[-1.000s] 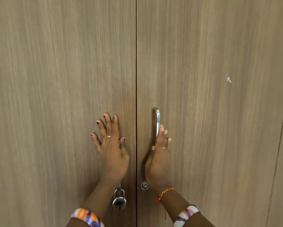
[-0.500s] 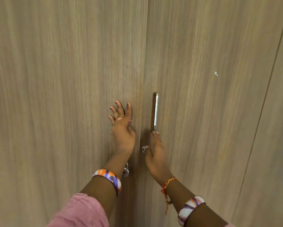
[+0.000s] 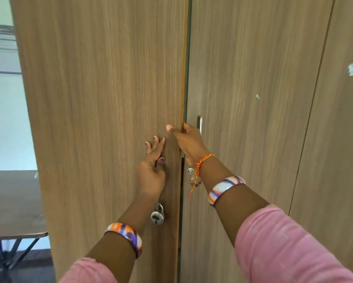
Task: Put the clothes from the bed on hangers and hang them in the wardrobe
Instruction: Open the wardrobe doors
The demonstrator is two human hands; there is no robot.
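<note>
- We face the wardrobe [image 3: 253, 139]. A second ago its two doors met flush; now the left door [image 3: 102, 119] stands slightly proud of the right door [image 3: 253, 58], with a dark gap down the seam. We judge the wardrobe is just being opened.
- Left of the left door, a desk [image 3: 12, 201] and a pale wall have come into sight since the head turned.
- Our right hand [image 3: 189, 144] has left the handle [image 3: 200, 125] and crossed the seam to the left door's free edge. The thumb lies on the door's face and the fingers [image 3: 187, 127] curl round the edge, clamped on it.
- Our left hand [image 3: 151, 174] still lies against the left door, just beside the seam. Its fingers [image 3: 157, 142] are straight and a little apart, holding nothing.
- A padlock [image 3: 157, 215] hangs on the left door below the left wrist. A keyhole [image 3: 190, 170] sits on the right door, just across the seam.
- The clothes, bed and hangers are out of sight, so we cannot tell where they lie. We judge the hanging proper is not yet begun: the door must swing wide first.
</note>
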